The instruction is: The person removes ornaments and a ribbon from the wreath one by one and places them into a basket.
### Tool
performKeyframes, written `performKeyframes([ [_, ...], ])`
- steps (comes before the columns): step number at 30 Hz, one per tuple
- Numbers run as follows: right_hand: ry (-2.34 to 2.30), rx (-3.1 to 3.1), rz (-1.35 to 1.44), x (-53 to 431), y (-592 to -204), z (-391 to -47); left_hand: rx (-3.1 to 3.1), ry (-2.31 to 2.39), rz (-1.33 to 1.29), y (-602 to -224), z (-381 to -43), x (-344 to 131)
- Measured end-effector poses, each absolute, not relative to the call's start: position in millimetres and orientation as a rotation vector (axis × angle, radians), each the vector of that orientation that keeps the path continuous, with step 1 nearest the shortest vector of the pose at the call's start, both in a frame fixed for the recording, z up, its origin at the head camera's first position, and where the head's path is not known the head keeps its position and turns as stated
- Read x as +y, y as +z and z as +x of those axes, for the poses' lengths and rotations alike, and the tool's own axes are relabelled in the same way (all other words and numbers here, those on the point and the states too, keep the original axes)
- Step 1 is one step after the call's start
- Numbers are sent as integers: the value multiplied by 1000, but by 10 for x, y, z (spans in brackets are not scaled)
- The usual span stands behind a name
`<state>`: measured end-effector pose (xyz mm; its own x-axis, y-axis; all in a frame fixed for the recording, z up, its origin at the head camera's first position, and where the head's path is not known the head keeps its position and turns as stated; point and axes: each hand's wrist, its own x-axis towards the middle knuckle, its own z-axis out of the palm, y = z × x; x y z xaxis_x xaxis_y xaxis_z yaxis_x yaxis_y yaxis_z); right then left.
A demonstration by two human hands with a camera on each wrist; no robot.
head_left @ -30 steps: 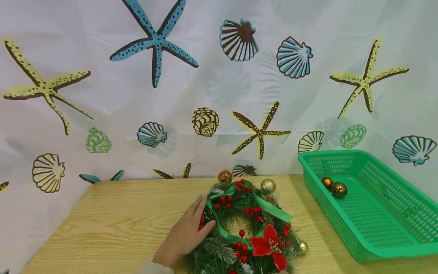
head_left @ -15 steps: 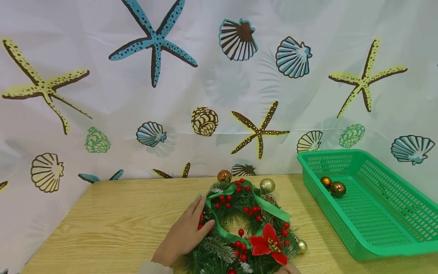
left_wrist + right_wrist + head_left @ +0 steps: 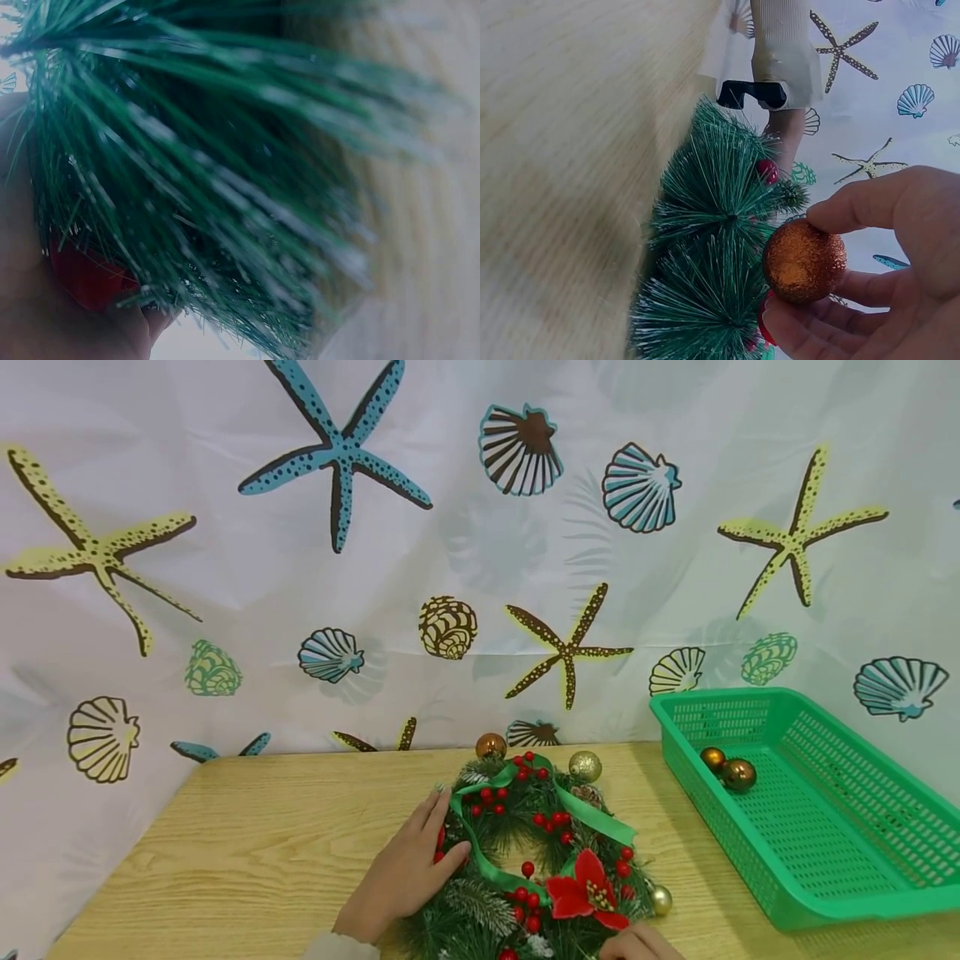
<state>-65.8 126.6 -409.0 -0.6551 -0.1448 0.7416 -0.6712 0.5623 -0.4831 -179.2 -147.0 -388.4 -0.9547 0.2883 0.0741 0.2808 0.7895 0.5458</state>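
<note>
As a person's left hand (image 3: 408,868) rests with fingers extended and thumb spread on the left side of a round wreath of green artificial pine (image 3: 480,906), the right hand (image 3: 922,244) grips a glittery copper-coloured ball (image 3: 804,261) between thumb and fingers at the near right edge. The right wrist view shows the ball close by the pine needles; whether it touches them cannot be told. From the head, only part of the right hand shows, at the bottom edge of the view.

The wreath lies on a pale wood-grain tabletop (image 3: 262,843), draped with a glossy green ribbon (image 3: 596,817) and dotted with round red berries (image 3: 540,819). A red fabric flower with pointed petals (image 3: 573,897) sits at its near right, beside the right hand. A shiny copper-coloured ball (image 3: 491,746) and a textured gold ball (image 3: 585,766) stand at the far side of the ring; a smaller gold ball (image 3: 660,900) is at its right.

To the right, a green plastic mesh basket (image 3: 862,910) holds two bronze-coloured balls (image 3: 738,774). Behind hangs a white cloth printed with starfish and seashells (image 3: 390,610).
</note>
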Motion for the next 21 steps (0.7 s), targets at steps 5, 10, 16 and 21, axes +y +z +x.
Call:
performKeyframes([
  [5,988,-2258,674,1374,-3992,-653,2958,903,478,-3887,-1797,-1475],
  [10,987,-2306,734,1482,-3976,-688,2958,894,478,-3892,-1799,-1480],
  [16,873,-2424,746,1619,-3862,-711,2961,889,470,-3895,-1798,-1481],
  [21,785,-2504,850,1832,-3766,-797,2962,896,473,-3884,-1799,-1475],
])
